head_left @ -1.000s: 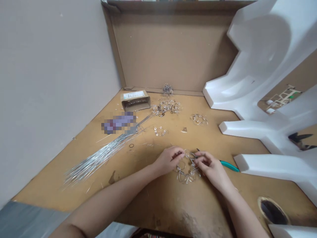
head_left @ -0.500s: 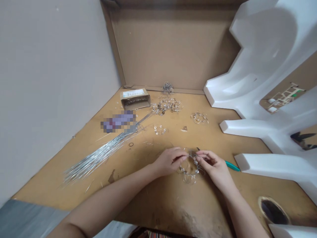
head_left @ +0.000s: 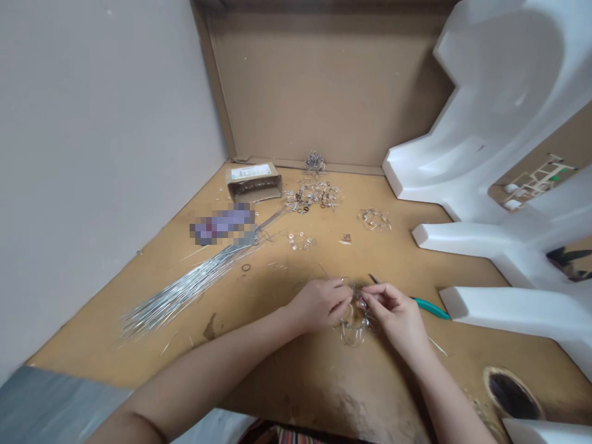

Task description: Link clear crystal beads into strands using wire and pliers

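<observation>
A wire ring strung with clear beads (head_left: 365,322) is held over the near part of the tabletop, thin wire loops hanging from its lower side. My left hand (head_left: 324,303) pinches its upper left part with fingers closed. Opposite it, my right hand (head_left: 398,316) has thumb and fingertips closed on the upper right part of the ring. The exact bits of wire between the fingertips are too fine to make out. Partly hidden behind my right hand lies a tool with a green handle (head_left: 432,308) and a dark tip.
A bundle of straight silver wires (head_left: 185,290) lies left, beside a blurred purple item (head_left: 222,224). Farther back are an open cardboard box (head_left: 255,182), a pile of beaded wire pieces (head_left: 312,196) and separate rings (head_left: 374,219). White moulded supports (head_left: 481,302) border the right side.
My left hand has curled further in over the ring, and my right fingertips have shifted slightly left toward it. The view has moved a little; the table items stay put.
</observation>
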A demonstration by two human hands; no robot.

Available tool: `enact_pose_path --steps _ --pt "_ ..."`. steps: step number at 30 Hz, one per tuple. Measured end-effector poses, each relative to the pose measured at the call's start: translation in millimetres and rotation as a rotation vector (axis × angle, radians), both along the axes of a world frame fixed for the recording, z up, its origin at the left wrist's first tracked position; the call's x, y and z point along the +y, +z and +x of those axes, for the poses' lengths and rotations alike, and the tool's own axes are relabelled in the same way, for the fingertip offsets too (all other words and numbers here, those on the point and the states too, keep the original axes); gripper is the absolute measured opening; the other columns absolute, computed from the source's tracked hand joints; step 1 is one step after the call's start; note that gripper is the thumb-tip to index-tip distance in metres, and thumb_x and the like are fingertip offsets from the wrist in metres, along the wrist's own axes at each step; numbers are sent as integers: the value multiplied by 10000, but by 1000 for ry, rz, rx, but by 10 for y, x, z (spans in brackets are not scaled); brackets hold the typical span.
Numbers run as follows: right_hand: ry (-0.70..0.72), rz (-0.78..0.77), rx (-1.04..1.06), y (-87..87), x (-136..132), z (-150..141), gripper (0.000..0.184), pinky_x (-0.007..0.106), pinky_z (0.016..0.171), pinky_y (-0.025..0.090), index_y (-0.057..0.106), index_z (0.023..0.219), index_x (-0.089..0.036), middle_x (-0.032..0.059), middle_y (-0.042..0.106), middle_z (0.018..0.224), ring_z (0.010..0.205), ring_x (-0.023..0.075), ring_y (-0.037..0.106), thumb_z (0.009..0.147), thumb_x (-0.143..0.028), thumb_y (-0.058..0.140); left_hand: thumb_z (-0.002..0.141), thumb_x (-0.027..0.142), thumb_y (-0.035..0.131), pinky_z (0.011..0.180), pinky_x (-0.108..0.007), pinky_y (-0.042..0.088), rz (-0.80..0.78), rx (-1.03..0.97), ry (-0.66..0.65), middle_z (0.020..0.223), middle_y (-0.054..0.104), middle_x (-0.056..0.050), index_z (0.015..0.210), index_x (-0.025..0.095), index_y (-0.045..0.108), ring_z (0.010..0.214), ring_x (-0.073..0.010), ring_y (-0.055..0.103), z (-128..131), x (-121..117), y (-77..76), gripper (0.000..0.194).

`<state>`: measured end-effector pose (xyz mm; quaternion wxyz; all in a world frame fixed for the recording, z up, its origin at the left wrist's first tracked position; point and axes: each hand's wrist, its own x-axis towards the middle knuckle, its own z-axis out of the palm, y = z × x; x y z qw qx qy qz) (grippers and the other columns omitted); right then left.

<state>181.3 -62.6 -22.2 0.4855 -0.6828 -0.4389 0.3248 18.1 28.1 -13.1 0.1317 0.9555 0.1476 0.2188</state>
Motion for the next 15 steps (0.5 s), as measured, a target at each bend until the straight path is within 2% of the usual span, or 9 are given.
enact_pose_path --steps 3,9,12,15 --pt "1 2 -7 -2 4 -18 282 293 619 491 613 801 -180 40 670 659 624 169 625 700 -444 623 826 187 375 542 -227 331 78 36 12 696 513 -8 703 172 514 609 -114 470 10 -14 -7 186" --pt "4 4 -12 -2 7 -38 285 291 610 492 628 798 -183 42 673 665 644 177 630 697 -450 622 815 190 385 532 -225 336 184 90 11 730 520 -25 737 176 526 606 -121 469 22 -42 9 162" --pt "18 2 5 37 11 -25 281 289 598 486 622 805 -184 44 675 680 641 175 625 701 -445 622 811 183 389 531 -228 332 145 81 -5 717 523 -27 721 173 538 602 -122 470 7 -33 20 174" --pt "61 -7 54 93 17 -2 280 277 562 470 611 781 -182 27 655 624 587 158 601 690 -446 633 828 196 394 561 -223 342 -13 0 -53 688 518 -14 721 175 558 627 -117 482 -9 -3 20 197"
